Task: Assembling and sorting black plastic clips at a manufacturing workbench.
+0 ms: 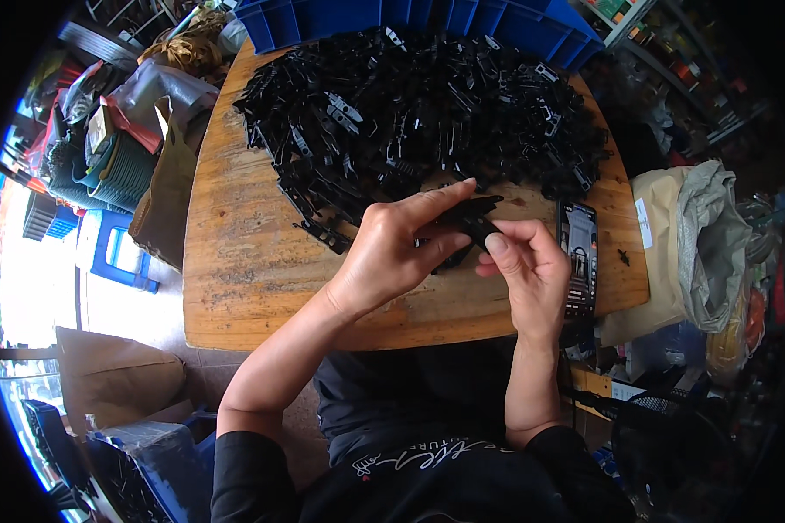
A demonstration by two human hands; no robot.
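over wooden table [235, 288] near edge | both hands [392, 253] pinch black clip [471, 218]

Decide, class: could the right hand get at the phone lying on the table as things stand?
Probably yes: the right hand sits just beside the phone, nothing between them, though it is pinching a black plastic piece now.

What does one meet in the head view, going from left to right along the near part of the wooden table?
Bare table → left hand → small black plastic part pinched by both hands → right hand → phone → beige sack.
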